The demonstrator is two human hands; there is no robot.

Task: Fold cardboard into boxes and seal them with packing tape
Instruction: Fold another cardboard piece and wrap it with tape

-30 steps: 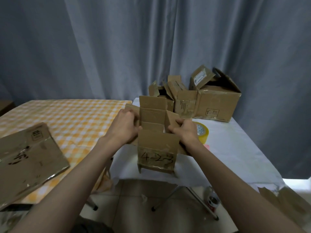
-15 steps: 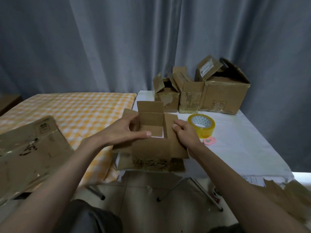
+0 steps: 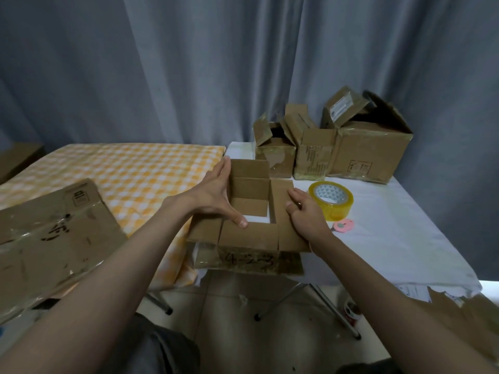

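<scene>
A small open cardboard box marked "4-2-3" sits at the near left corner of the white table, its flaps spread outward. My left hand lies flat on the left flap, fingers straight, thumb tip on the near flap. My right hand presses down on the right flap, with its fingers partly bent. A roll of yellowish packing tape lies just right of the box, and a small pink tape cutter sits in front of it.
Three taped, open boxes stand at the back of the white table. A flattened cardboard sheet lies on the orange checked table at left. Torn cardboard lies at lower right. Grey curtains hang behind.
The box was lowered from the air onto the table corner. Its flaps went from upright to spread flat. Both hands shifted from gripping its sides to resting on the side flaps.
</scene>
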